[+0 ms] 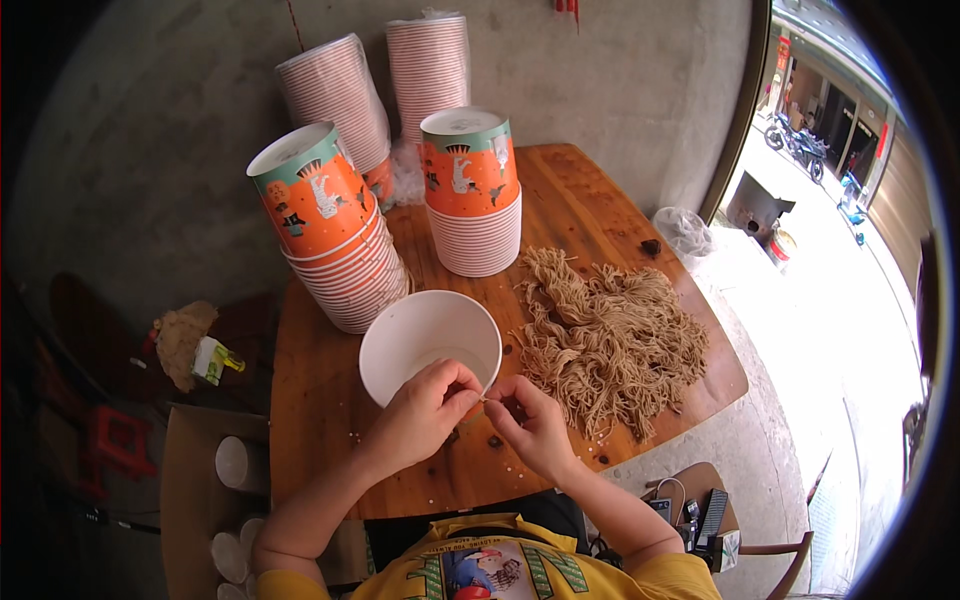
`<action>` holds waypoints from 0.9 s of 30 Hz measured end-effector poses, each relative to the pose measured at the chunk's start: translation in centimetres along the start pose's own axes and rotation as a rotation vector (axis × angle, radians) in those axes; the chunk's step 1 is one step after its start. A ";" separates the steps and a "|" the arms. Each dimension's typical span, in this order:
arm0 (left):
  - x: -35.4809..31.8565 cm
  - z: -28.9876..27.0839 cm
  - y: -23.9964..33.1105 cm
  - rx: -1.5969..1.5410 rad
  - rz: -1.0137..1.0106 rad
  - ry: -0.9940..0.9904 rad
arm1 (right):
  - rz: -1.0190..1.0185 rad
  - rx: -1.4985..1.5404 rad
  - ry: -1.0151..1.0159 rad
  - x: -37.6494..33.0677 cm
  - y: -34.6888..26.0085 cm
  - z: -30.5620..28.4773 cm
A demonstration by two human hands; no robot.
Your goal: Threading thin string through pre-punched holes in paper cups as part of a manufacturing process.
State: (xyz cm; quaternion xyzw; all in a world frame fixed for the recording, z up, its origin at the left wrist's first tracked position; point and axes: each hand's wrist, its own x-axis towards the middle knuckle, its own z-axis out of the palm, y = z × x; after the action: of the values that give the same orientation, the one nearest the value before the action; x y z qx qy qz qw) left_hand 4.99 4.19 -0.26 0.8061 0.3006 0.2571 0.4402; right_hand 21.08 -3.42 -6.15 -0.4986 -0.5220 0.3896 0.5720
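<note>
A white paper bucket (375,350) stands mouth up near the middle of the wooden table, its pale inside in view. At its near right rim, my left hand (428,408) pinches with thumb and forefinger. Close beside it, my right hand (532,428) pinches too, the fingertips of both almost meeting. Something tiny and pale shows between them, too small to name. A heap of tan cords (620,350) lies loose to the right of the bucket, near my right hand.
Behind the bucket stand two upside-down stacks of orange and green paper buckets (320,210), (470,180). Taller plastic-wrapped stacks (430,70) lean by the wall. Pale specks dot the wooden table (330,440). An open cardboard box (190,490) holding white buckets is at lower left.
</note>
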 end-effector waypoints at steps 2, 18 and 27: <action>0.1 0.1 0.1 -0.107 -0.068 -0.010 | -0.024 -0.023 0.014 0.0 0.1 0.1; 0.2 0.0 0.1 -0.151 -0.021 0.015 | -0.091 -0.054 0.122 -0.1 0.2 1.0; 0.3 0.0 -0.1 -0.243 -0.082 0.018 | -0.212 -0.219 0.109 -0.4 -0.1 0.8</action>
State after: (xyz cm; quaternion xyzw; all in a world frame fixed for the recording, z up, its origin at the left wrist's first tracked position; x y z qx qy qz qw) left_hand 5.16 4.41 -0.31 0.7313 0.3041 0.2807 0.5421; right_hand 20.26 -3.66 -6.16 -0.5203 -0.5792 0.2403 0.5797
